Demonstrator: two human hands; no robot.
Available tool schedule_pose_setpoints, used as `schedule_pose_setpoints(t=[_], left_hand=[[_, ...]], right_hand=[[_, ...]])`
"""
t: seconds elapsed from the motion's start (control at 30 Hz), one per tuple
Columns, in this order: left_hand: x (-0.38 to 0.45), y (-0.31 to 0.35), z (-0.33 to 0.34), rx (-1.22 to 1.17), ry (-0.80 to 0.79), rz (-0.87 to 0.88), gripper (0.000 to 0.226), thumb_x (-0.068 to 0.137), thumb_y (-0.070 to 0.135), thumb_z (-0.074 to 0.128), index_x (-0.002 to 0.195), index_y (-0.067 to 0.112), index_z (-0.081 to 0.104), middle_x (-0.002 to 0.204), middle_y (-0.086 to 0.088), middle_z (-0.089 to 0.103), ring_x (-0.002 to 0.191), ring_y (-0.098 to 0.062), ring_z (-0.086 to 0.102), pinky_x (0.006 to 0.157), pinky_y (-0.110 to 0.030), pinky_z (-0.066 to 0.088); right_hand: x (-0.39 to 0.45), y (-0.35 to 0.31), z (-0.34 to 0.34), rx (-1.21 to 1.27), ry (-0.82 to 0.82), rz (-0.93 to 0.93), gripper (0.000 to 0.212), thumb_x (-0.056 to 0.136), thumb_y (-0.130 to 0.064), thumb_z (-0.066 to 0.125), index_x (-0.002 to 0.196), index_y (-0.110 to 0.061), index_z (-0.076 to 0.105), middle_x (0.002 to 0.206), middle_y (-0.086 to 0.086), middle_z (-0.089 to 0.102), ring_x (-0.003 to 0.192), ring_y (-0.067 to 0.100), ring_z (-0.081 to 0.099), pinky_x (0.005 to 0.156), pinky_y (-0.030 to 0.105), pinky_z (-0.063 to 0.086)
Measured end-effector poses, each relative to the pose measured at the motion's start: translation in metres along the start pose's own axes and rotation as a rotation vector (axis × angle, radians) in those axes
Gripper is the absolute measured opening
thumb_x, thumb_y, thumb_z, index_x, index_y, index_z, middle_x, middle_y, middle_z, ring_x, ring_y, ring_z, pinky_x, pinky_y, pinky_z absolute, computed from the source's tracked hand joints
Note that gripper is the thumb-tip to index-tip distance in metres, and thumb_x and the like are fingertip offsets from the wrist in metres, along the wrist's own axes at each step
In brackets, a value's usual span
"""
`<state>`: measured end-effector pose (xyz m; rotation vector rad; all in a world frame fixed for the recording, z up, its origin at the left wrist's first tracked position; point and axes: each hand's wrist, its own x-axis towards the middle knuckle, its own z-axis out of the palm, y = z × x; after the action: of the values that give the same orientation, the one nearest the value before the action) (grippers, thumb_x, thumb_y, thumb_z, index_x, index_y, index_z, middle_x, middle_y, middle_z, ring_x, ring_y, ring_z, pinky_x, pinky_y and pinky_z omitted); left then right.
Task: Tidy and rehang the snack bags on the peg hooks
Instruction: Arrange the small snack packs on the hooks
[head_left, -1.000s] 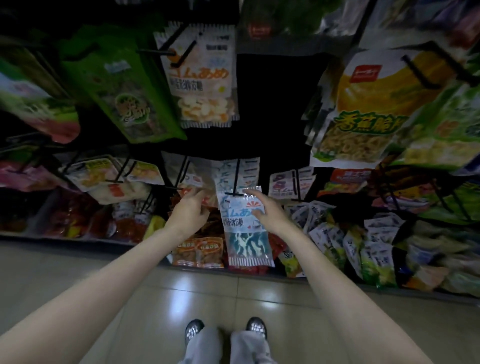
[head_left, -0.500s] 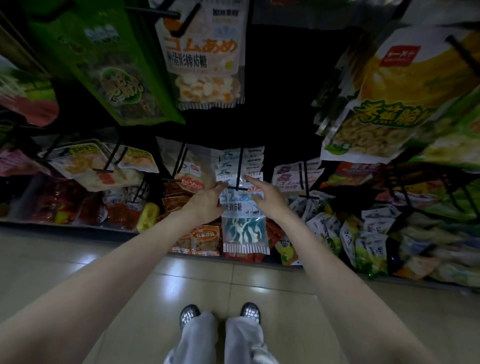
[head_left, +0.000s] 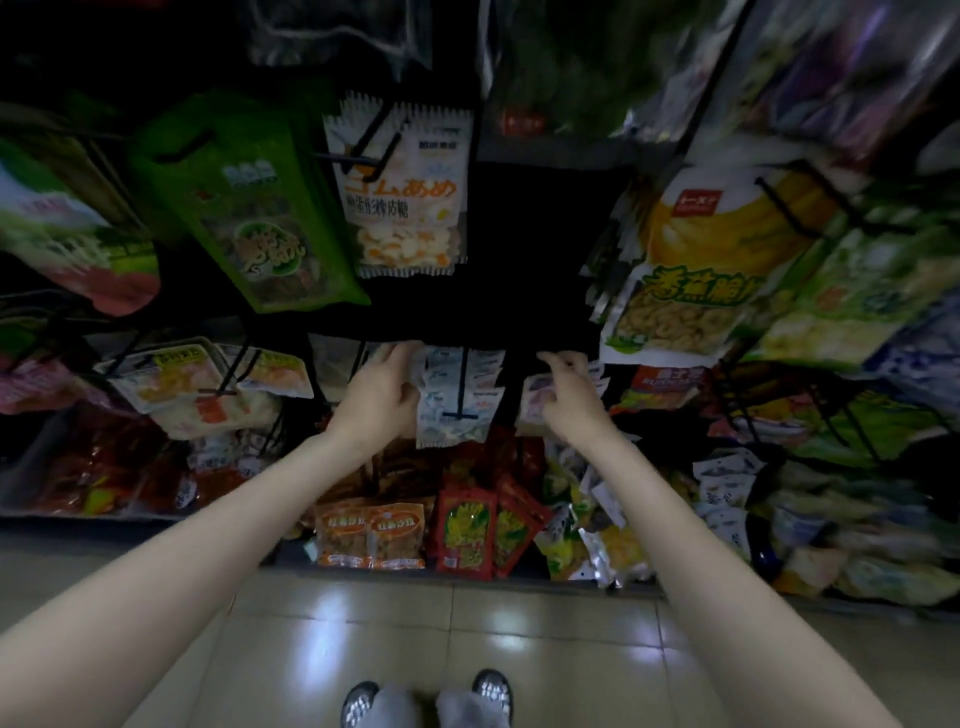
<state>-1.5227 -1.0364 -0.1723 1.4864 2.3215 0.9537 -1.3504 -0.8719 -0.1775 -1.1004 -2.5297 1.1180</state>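
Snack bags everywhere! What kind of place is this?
Most likely a small shop's snack aisle: packaged snack bags hang in rows on black peg hooks, with more packets stacked on a low shelf above the tiled floor.

Glossy plastic snack bags (head_left: 457, 400) (crinkly); shiny tiled floor (head_left: 467, 629).

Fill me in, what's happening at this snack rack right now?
A person stands before a dim shop rack, both arms reaching to the stack of white-and-blue candy bags hanging on a black peg hook. The left hand rests against the stack's left edge, fingers up by the bag tops. The right hand is just right of the stack, fingers curled near its top; whether it holds anything is unclear. The bags hang on the hook, so this looks like straightening. Orange and red snack packets sit on the shelf below.
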Motion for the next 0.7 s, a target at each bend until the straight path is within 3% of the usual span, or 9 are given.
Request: schedule_pose_setpoints(t=[0.07,0.17,0.3,0.37,0.43,0.5,0.6,0.7], left_hand=[[0.003,0.016,-0.015,-0.028,0.067,0.068,0.052,0.091,0.001,0.049,0.140,0.012,0.037,0.139,-0.008,0.039,0.101,-0.032,0.054,0.068,-0.015,0.031],[0.013,0.043,-0.039,-0.007,0.187,0.205,0.050,0.090,0.000,0.050,0.138,0.011,0.039,0.133,-0.008,0.043,0.117,-0.024,0.046,0.084,-0.018,0.034],[0.026,0.086,-0.072,0.024,0.338,0.388,0.043,0.089,0.004,0.045,0.132,0.005,0.045,0.131,-0.011,0.045,0.120,-0.020,0.041,0.095,-0.024,0.035],[0.029,0.101,-0.083,0.038,0.378,0.438,0.042,0.090,0.011,0.040,0.131,0.003,0.046,0.128,-0.013,0.047,0.118,-0.021,0.042,0.094,-0.028,0.038],[0.034,0.107,-0.089,0.081,0.414,0.444,0.044,0.090,0.018,0.036,0.131,0.006,0.047,0.127,-0.011,0.047,0.116,-0.023,0.043,0.095,-0.033,0.038],[0.038,0.113,-0.095,0.078,0.435,0.405,0.043,0.091,0.015,0.039,0.133,0.008,0.045,0.131,-0.009,0.044,0.120,-0.025,0.041,0.097,-0.038,0.038],[0.043,0.129,-0.101,-0.001,0.401,0.352,0.048,0.093,0.005,0.046,0.139,0.012,0.036,0.142,-0.004,0.033,0.132,-0.021,0.029,0.102,-0.026,0.031],[0.048,0.146,-0.109,-0.098,0.316,0.297,0.054,0.094,0.005,0.047,0.143,0.018,0.028,0.147,0.002,0.026,0.131,-0.018,0.033,0.093,-0.015,0.031]], right_hand=[[-0.012,-0.011,-0.034,0.059,0.058,-0.031,0.051,0.096,0.000,0.041,0.143,-0.014,0.030,0.146,0.007,0.020,0.121,0.026,0.044,0.082,0.017,0.037],[-0.027,-0.044,-0.079,0.112,0.230,-0.136,0.048,0.096,-0.003,0.044,0.140,-0.015,0.032,0.145,0.009,0.023,0.127,0.025,0.041,0.097,0.025,0.040],[-0.038,-0.093,-0.121,0.140,0.440,-0.299,0.046,0.095,-0.005,0.047,0.139,-0.014,0.034,0.138,0.007,0.029,0.106,0.010,0.047,0.081,0.013,0.042],[-0.037,-0.110,-0.136,0.177,0.459,-0.360,0.048,0.095,-0.007,0.049,0.139,-0.015,0.033,0.137,0.005,0.029,0.115,0.013,0.045,0.088,0.014,0.042],[-0.031,-0.124,-0.149,0.174,0.428,-0.383,0.052,0.095,-0.013,0.051,0.141,-0.015,0.027,0.142,0.005,0.025,0.130,0.019,0.036,0.103,0.024,0.035],[-0.017,-0.137,-0.164,0.143,0.425,-0.373,0.062,0.094,-0.020,0.054,0.145,-0.014,0.019,0.148,0.005,0.018,0.136,0.020,0.024,0.106,0.020,0.024],[0.008,-0.154,-0.188,0.106,0.575,-0.308,0.081,0.088,-0.028,0.063,0.147,-0.010,0.011,0.155,0.007,0.013,0.142,0.023,0.013,0.109,0.026,0.017],[0.024,-0.162,-0.209,0.362,0.527,-0.203,0.087,0.084,-0.026,0.068,0.148,-0.010,0.010,0.154,0.005,0.021,0.140,0.022,0.023,0.104,0.023,0.026]])
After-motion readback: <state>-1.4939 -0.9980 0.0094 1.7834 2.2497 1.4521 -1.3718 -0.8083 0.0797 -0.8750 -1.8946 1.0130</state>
